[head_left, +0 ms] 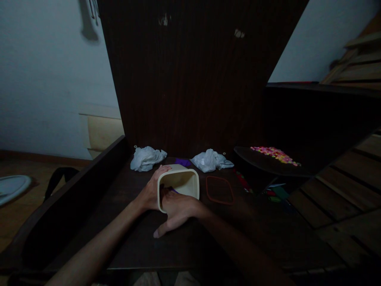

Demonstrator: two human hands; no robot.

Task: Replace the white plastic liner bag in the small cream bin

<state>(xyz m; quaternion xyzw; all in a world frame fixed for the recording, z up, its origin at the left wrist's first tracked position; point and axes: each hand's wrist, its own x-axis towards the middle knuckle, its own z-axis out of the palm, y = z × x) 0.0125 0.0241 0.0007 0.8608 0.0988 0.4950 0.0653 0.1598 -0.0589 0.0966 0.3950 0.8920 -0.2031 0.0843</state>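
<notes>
Holding a squarish tub (188, 185) near crumpled bags (147, 159).

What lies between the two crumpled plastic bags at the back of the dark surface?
A purple item, too dim to identify, lies between the left bag and the right bag, just behind the cream container, as the head view shows.

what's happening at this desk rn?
Someone's left hand holds a cream container with its mouth toward them. Their right hand reaches in; its fingertips are hidden, so any grip there can't be told. A bit of purple shows inside, too little to identify. Behind the container, a purple item lies between two whitish plastic bags. A reddish, lid-like frame lies flat to its right.
</notes>
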